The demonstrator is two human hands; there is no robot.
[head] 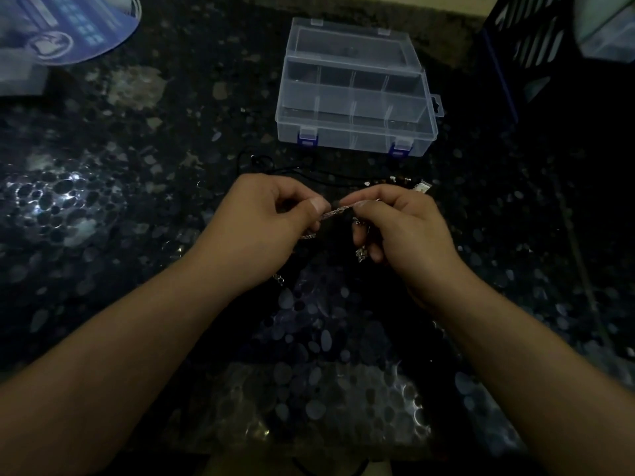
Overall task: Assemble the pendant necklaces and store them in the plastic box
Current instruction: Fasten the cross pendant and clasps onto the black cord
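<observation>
While lying across the middle of the frame, silver chain [335, 212] being pinched at both ends: left hand [264, 224] nipping its lower-left stretch between thumb and forefinger, right hand [403, 225] clasping its upper-right end with fingers curled. Hanging just below the right hand's curled fingers, small silver pendant [361, 254], too blurred for telling its shape. Sitting in the upper centre of the frame, well apart from both hands, clear plastic box [355, 104] with lid standing open, dividers showing, blue clasps facing the hands. Lying between box and hands on the dark speckled countertop [137, 207], black cord [261, 163] in loops, and to its right, near the right hand, dim beads [398, 181]. Showing in the upper left corner, blue printed packaging [68, 25]; in the upper right corner, dark slotted crate [529, 49].
</observation>
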